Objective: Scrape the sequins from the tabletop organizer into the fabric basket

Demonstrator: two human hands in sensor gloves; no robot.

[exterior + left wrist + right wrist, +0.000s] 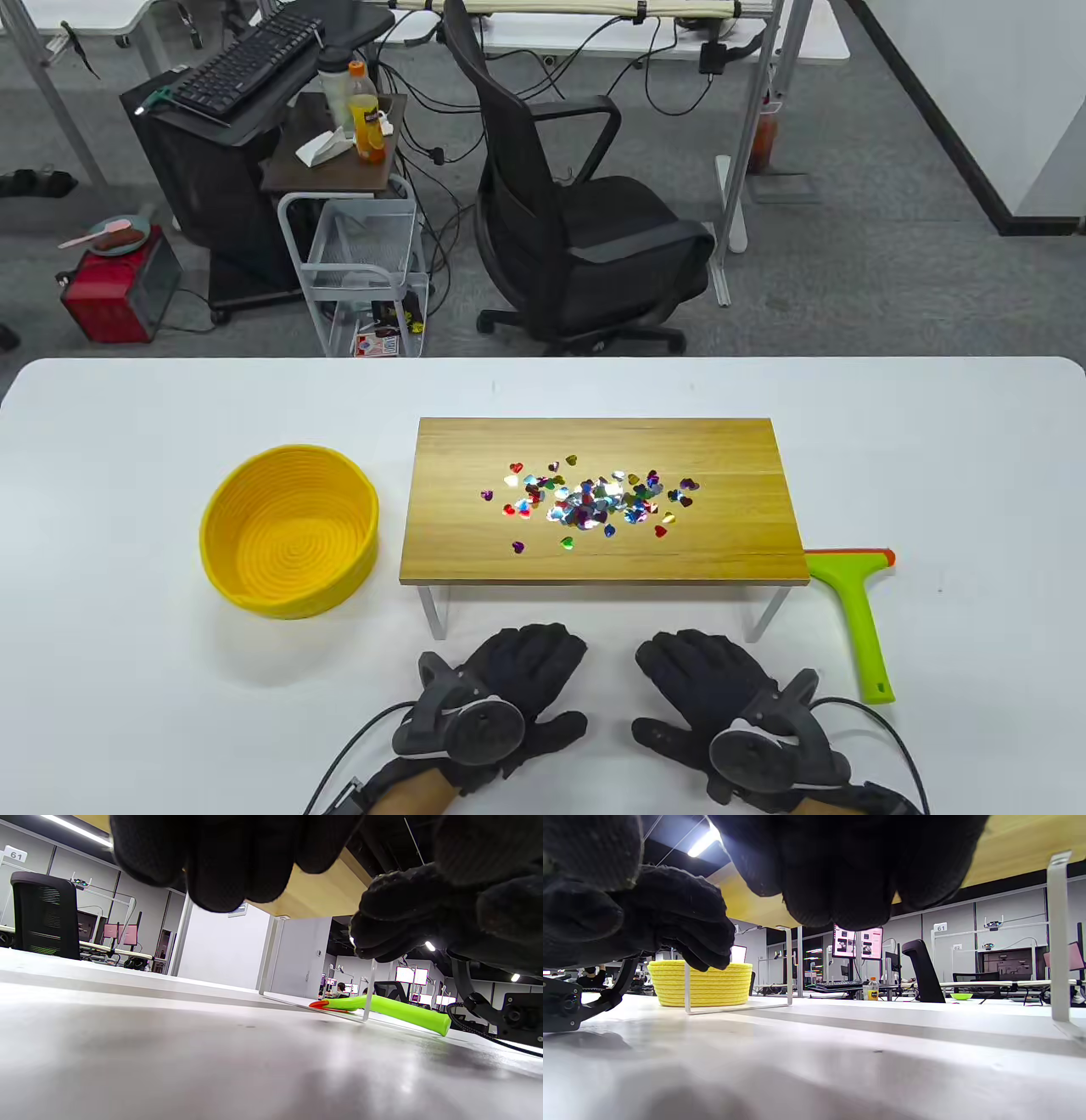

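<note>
A wooden tabletop organizer on white legs stands mid-table with several coloured heart sequins scattered on its top. A yellow fabric basket sits to its left, empty; it also shows in the right wrist view. A green scraper with an orange blade lies right of the organizer, also in the left wrist view. My left hand and right hand lie flat on the table in front of the organizer, open and empty.
The white table has open surface left and right of the hands. An office chair and a cart stand beyond the far edge.
</note>
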